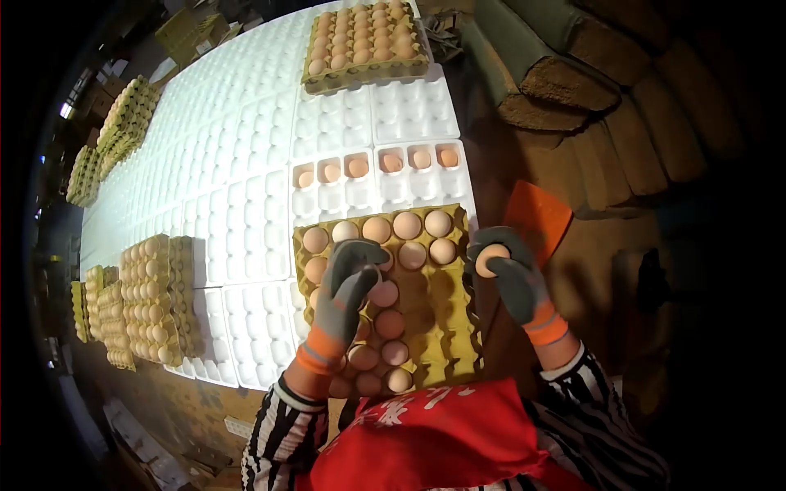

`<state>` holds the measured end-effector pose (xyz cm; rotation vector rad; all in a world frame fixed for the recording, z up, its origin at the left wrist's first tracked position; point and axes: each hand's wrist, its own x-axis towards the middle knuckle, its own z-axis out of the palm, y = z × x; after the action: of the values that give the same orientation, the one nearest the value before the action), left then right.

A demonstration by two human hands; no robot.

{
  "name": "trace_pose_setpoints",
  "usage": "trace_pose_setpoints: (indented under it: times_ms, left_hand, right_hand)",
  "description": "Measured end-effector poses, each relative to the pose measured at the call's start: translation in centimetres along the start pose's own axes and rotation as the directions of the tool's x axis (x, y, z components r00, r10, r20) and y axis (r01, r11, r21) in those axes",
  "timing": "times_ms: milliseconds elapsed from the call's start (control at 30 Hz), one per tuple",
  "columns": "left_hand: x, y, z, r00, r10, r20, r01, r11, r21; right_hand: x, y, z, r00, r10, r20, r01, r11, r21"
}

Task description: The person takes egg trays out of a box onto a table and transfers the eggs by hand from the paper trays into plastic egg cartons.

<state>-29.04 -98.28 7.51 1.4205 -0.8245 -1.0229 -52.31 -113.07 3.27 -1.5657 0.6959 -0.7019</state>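
Observation:
A yellow egg tray [438, 327], partly filled with eggs, lies just in front of me; its right part shows bare cups. My right hand [512, 274], in a grey and orange glove, holds an egg [493, 260] beside the tray's right edge. Over the left part of the tray, my left hand [348, 278] has its fingers curled round an egg [372, 278], which is mostly hidden. Beyond the tray, a white foam tray [417, 190] has a row of single eggs in its far cups.
White foam trays [237, 131] cover the table. A full stack of egg trays [364, 69] stands at the back, with more stacks [151, 303] at the left. An orange sheet [540, 217] and large sacks [565, 74] are on the right.

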Motion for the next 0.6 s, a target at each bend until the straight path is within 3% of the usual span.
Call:
trace_pose_setpoints:
  times_ms: [33, 67, 100, 200, 233, 333, 367, 433, 467, 533, 567, 600]
  left_hand:
    - [0.4, 0.4, 0.9, 0.991, 0.133, 0.014, -0.130, 0.942, 0.309]
    - [1.0, 0.8, 2.3, 0.964, 0.258, 0.063, -0.245, 0.774, 0.584]
    - [1.4, 1.0, 3.8, 0.893, 0.422, 0.159, -0.378, 0.511, 0.772]
    - [3.8, -2.0, 6.2, 0.956, 0.077, 0.285, -0.279, -0.074, 0.957]
    - [4.2, -1.9, 6.1, 0.964, 0.071, 0.256, -0.260, 0.064, 0.963]
    - [3.7, -0.3, 3.7, 0.947, 0.193, 0.256, -0.313, 0.387, 0.868]
    - [3.8, -0.7, 2.4, 0.944, 0.263, 0.200, -0.311, 0.502, 0.807]
    - [4.4, -0.6, 0.5, 0.990, 0.139, -0.011, -0.123, 0.907, 0.402]
    - [4.8, -0.6, -0.5, 0.996, 0.033, -0.080, -0.022, 0.991, 0.129]
    - [6.3, -0.8, -2.2, 0.986, -0.088, -0.142, 0.073, 0.992, -0.107]
    - [6.9, -0.9, -2.5, 0.984, -0.089, -0.151, 0.069, 0.988, -0.135]
    - [7.4, -0.8, -2.4, 0.986, 0.079, -0.147, -0.056, 0.987, 0.152]
  right_hand:
    - [1.2, 0.1, 0.0, 0.993, -0.118, 0.031, 0.122, 0.959, -0.254]
    - [2.1, -0.1, 0.3, 0.969, -0.229, 0.089, 0.242, 0.839, -0.487]
    - [2.3, -1.2, 1.4, 0.961, -0.241, 0.137, 0.270, 0.701, -0.660]
    - [3.1, -1.5, 2.4, 0.971, -0.067, 0.231, 0.236, 0.457, -0.858]
    - [3.2, -0.5, 1.8, 0.962, -0.061, 0.268, 0.266, 0.450, -0.852]
    - [2.9, 0.7, 1.0, 0.978, -0.117, 0.175, 0.206, 0.710, -0.674]
    - [3.0, 0.3, 0.9, 0.977, -0.109, 0.181, 0.206, 0.692, -0.692]
    - [2.5, -0.8, 1.0, 0.979, -0.088, 0.184, 0.195, 0.663, -0.722]
    - [2.5, -0.9, 1.2, 0.969, -0.104, 0.222, 0.239, 0.601, -0.762]
    - [2.7, -1.1, 1.6, 0.947, -0.125, 0.296, 0.320, 0.461, -0.828]
    - [2.8, -1.1, 1.8, 0.938, -0.149, 0.314, 0.347, 0.446, -0.825]
    - [2.7, -1.1, 2.0, 0.928, -0.174, 0.329, 0.372, 0.427, -0.824]
